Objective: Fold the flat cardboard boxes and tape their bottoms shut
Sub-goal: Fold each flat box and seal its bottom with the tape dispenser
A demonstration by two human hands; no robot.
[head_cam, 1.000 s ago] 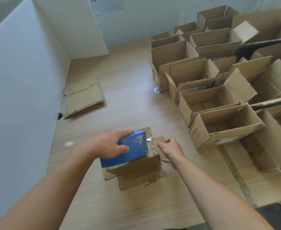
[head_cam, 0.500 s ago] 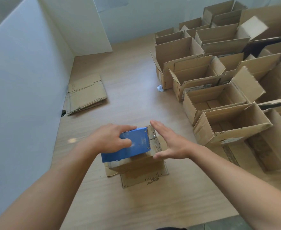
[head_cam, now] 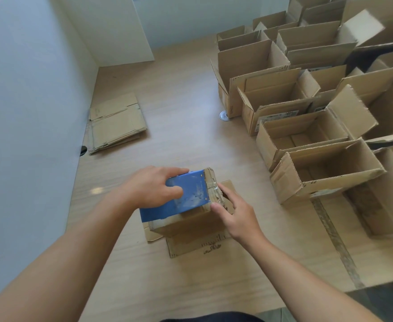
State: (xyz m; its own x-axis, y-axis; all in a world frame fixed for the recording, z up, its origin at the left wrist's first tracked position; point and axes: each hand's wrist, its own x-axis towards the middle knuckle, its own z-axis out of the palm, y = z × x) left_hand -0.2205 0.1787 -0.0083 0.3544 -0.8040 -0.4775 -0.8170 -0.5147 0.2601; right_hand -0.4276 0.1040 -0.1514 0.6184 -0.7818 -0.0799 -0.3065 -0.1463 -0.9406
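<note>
One upturned box, tape along seam; left hand grips blue dispenser, right hand fingertips press tape.

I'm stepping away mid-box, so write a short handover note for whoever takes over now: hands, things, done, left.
Left hand grips the blue tape dispenser on top of the upturned box.
Right hand touches the tape at that box's right edge; pinching or pressing, I cannot tell.
Flat boxes lie stacked by the left wall; folded open boxes stand at right.
Done: many boxes folded; tape seems run across this bottom.
Left: cut the tape, press it down, then do the flat stack.
</note>
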